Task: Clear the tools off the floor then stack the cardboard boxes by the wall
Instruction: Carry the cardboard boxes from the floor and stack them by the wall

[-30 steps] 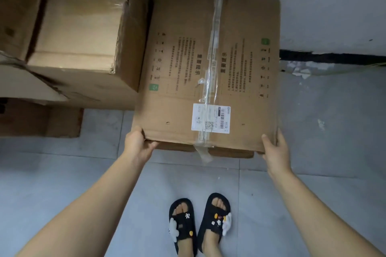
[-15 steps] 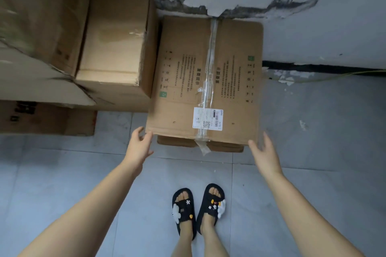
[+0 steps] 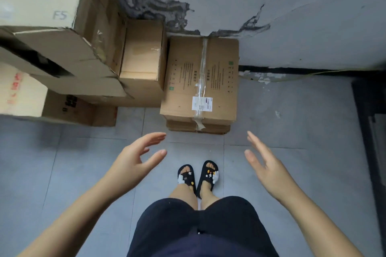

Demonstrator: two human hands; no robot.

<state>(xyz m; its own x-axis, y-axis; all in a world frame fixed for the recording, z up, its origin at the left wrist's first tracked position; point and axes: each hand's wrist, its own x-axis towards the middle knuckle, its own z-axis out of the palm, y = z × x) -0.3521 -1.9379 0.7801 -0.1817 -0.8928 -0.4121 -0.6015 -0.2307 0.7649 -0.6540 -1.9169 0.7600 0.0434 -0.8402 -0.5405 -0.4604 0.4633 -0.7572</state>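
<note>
A taped cardboard box with a white shipping label (image 3: 200,77) lies against the wall on top of another box (image 3: 198,127), whose front edge shows beneath it. My left hand (image 3: 136,159) hovers in the air short of the box's front left corner, fingers relaxed and empty. My right hand (image 3: 264,164) hangs on the right side, fingers straight, holding nothing. Neither hand touches the box. Left of it stands a smaller plain box (image 3: 142,62) on a larger one.
A tall stack of big cardboard boxes (image 3: 41,33) fills the left side, with a low box (image 3: 79,110) on the floor in front. The cracked wall (image 3: 271,16) runs behind. My sandalled feet (image 3: 197,176) stand on grey tiles. A dark edge (image 3: 369,121) runs along the right.
Both hands let go of the labelled box and drew back toward me. The view has pulled back and up, showing more of the stacks and my legs.
</note>
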